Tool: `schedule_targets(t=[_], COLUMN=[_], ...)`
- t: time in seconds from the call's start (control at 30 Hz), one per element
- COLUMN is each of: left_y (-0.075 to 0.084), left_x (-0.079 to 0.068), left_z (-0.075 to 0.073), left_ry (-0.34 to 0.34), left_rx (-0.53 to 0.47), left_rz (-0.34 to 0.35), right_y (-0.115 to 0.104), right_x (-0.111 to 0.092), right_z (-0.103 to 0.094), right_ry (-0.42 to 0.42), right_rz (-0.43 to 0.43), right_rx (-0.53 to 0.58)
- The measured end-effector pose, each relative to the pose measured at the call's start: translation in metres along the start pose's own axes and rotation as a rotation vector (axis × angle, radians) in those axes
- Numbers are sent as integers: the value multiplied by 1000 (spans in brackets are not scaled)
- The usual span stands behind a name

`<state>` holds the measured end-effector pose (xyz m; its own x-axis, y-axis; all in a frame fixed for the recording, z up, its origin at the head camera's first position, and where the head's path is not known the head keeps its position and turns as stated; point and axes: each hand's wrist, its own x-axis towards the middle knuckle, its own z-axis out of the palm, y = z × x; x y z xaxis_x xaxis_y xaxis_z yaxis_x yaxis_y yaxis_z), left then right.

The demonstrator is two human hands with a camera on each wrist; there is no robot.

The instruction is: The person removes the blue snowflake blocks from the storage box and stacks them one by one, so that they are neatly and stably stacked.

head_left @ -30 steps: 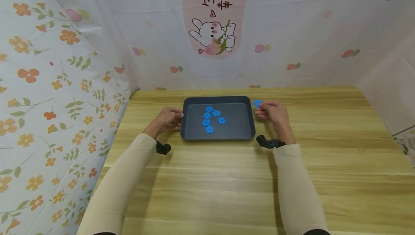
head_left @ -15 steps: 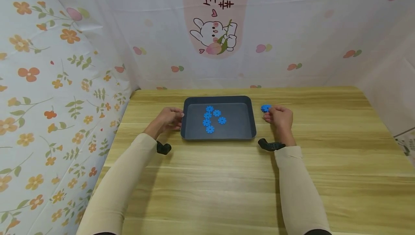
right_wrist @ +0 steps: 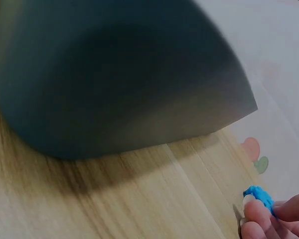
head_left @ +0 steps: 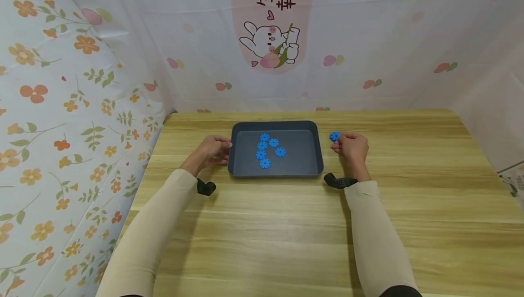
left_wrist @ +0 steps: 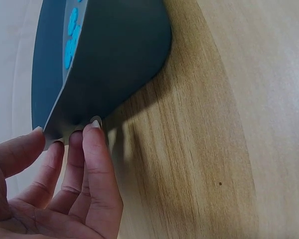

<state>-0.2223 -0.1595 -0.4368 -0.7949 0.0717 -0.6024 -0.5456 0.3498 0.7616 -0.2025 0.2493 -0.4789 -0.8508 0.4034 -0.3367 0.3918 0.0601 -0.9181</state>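
A dark grey rectangular tray [head_left: 303, 153] sits on the wooden table, with several blue notched plastic discs [head_left: 280, 152] lying in its left half. At the tray's left side, my left hand [head_left: 212, 150] holds the edge. The left wrist view shows its thumb [left_wrist: 21, 152] at the rim and its fingertips against the outer wall. Right of the tray, my right hand [head_left: 353, 146] pinches a blue notched disc [head_left: 335, 136] between thumb and fingers. The same blue piece [right_wrist: 259, 195] shows in the right wrist view, partly covered by the fingertips; whether it is one disc or more I cannot tell.
The wooden tabletop [head_left: 262, 233] runs forward from the tray and off to the right. A white printed cloth [head_left: 184, 37] hangs behind the table, and a floral cloth [head_left: 73, 151] hangs along the left side.
My right hand has moved slightly right, away from the tray's right rim, with a blue disc in its fingers. My left hand and the discs in the tray stay as they were.
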Motion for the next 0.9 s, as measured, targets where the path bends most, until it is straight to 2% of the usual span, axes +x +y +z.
schedule_targets(t=[0.23,0.57,0.9], left_y=[0,0,-1], left_x=[1,0,0], left_z=[0,-1,-2], left_ry=[3,5,-23], left_rx=[-7,-2,-18], left_rz=[4,2,-6], right_y=[0,-1,1], right_x=[1,1,1], right_z=[0,1,2], right_ry=[3,-4,-3], right_rz=[-7,-6,-30], right_rx=[-42,-32,-26])
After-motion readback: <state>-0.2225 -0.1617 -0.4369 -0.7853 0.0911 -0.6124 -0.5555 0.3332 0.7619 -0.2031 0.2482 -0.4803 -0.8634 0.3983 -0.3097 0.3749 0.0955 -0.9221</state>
